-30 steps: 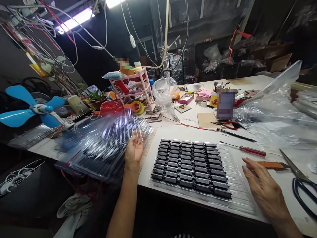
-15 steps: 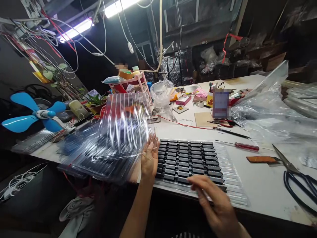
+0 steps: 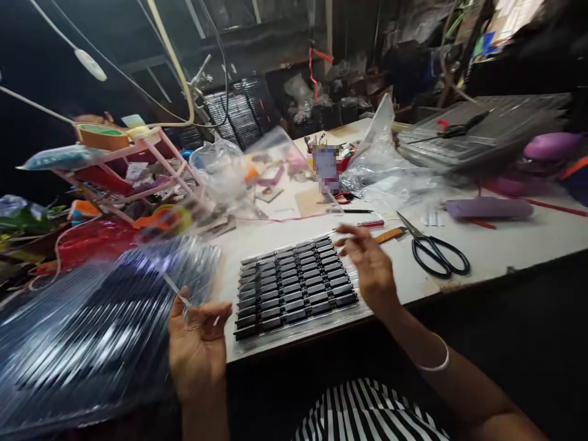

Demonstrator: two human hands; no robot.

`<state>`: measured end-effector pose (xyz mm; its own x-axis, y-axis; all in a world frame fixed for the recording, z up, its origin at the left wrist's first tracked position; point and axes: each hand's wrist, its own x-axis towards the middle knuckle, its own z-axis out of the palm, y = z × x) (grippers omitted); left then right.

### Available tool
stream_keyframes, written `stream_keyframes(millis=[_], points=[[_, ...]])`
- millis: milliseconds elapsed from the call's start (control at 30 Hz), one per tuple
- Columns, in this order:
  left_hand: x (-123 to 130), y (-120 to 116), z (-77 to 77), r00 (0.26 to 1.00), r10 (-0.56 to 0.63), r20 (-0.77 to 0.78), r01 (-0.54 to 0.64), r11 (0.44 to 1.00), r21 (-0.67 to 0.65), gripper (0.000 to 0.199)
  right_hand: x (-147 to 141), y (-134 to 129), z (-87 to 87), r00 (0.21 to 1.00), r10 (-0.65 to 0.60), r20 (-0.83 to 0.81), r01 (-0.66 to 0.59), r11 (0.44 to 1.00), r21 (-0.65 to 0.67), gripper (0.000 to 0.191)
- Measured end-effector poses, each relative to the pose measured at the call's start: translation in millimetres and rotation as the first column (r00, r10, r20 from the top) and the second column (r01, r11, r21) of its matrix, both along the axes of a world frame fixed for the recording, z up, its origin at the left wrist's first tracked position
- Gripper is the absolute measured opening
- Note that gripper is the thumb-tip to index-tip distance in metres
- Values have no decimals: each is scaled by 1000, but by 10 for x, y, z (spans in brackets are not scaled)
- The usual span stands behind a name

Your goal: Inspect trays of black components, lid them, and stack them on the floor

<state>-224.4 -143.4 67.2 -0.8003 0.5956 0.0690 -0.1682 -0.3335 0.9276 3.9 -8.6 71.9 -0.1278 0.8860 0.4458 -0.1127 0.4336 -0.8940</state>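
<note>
A clear ribbed plastic tray (image 3: 239, 344) lies at the table's front edge, filled with rows of black components (image 3: 294, 285). My left hand (image 3: 199, 343) pinches the near left corner of a second clear plastic sheet (image 3: 173, 286), which is tilted and blurred above the table. To the right of the filled tray, my right hand (image 3: 370, 269) is raised with its fingers curled but apart. Its fingertips are close to the sheet's right corner; whether they touch it is unclear.
Stacked clear trays (image 3: 105, 343) cover the left side. Scissors (image 3: 434, 248), an orange-handled blade (image 3: 390, 235) and a red screwdriver (image 3: 371, 224) lie at the right. Behind are a pink rack (image 3: 158, 144), plastic bags (image 3: 218, 162) and more trays (image 3: 487, 131).
The view has swung right. The clear sheet in my left hand has moved from the stack toward the filled tray. My right hand has moved from the tray's front to its right side.
</note>
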Motion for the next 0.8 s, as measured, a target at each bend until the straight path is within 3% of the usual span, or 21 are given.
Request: stream_keyframes(millis=[67, 167, 233, 333, 433, 533, 667, 800], points=[[-189, -91, -34, 998, -61, 31, 64, 995, -78, 35, 178, 263, -63, 995, -97, -31, 93, 990, -101, 40], [-325, -167, -105, 989, -144, 29, 147, 972, -181, 38, 382, 483, -187, 988, 15, 152, 11, 986, -168, 49], [-323, -176, -147, 984, -177, 31, 179, 955, -238, 42, 448, 490, -260, 950, 66, 306, -20, 988, -151, 49], [-284, -152, -217, 984, -176, 30, 177, 939, -296, 47, 471, 395, -327, 911, 73, 407, -27, 993, -118, 41], [-294, -125, -334, 993, -106, -42, 81, 915, -395, 48, 466, 350, -382, 884, 44, 466, -7, 997, -81, 32], [-357, -119, -462, 971, -75, -226, -70, 817, -572, 46, 457, 481, -468, 833, -9, 553, 38, 999, -40, 29], [-414, -137, -536, 898, -192, -397, -173, 675, -717, 48, 415, 893, -555, 733, -22, 680, 41, 999, -13, 27], [-392, -172, -526, 833, -277, -478, -213, 637, -741, 50, 392, 1174, -527, 628, -31, 778, 35, 999, 12, 35]])
